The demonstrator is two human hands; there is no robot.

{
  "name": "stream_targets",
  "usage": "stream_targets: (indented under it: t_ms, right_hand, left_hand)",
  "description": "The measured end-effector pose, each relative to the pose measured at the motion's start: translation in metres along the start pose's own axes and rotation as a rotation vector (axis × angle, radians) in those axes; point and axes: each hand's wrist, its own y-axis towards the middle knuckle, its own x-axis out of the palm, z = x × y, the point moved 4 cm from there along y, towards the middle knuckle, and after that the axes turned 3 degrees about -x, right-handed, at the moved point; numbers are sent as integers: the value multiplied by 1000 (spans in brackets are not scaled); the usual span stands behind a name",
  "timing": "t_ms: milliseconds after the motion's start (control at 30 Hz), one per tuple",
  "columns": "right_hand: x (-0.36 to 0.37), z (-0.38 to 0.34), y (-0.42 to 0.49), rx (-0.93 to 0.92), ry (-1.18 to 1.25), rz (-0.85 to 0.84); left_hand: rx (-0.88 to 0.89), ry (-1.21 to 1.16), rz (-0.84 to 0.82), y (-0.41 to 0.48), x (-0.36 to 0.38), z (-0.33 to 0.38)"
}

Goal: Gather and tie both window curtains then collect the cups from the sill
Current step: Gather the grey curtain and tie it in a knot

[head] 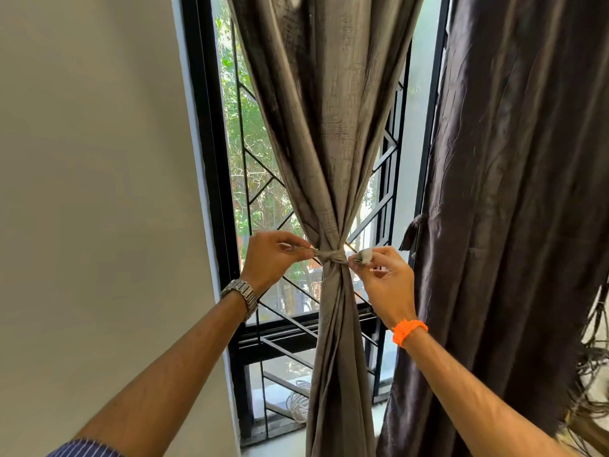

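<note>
Both hands pinch the ends of a tie band (331,256) cinched around the grey curtain (329,143): the left hand (273,257) grips the left end between thumb and fingers, and the right hand (384,275) holds the right end, a small bunched tab, in a narrow pinch. The knot sits at the curtain's waist, in front of the window grille (260,199). The band lies roughly level, left to right, while the gathered curtain's long axis runs vertically, fanning wide above and hanging narrow below. If either end slips before the knot is snug, the band would likely loosen and the folds spread again; uneven pulling could drag the knot sideways. To the right, the dark curtain (514,192) hangs loose, untied. No cups are visible on the sill (280,448) from here.
</note>
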Motion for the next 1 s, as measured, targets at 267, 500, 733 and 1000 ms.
stream_targets:
  t_ms: [267,500,733,1000]
  right_hand:
    - [14,-15,33,-2,113,-217]
    - [18,-45,108,33,254,-39]
    - [25,-109,191,-281,-11,138]
    - [62,-137,246,-228,56,64]
  left_hand:
    - [-2,-45,164,21,-12,22]
    - [158,-242,436,81,-39,84]
    - [121,-182,606,151,-54,137]
    - [-10,11,657,195,-75,141]
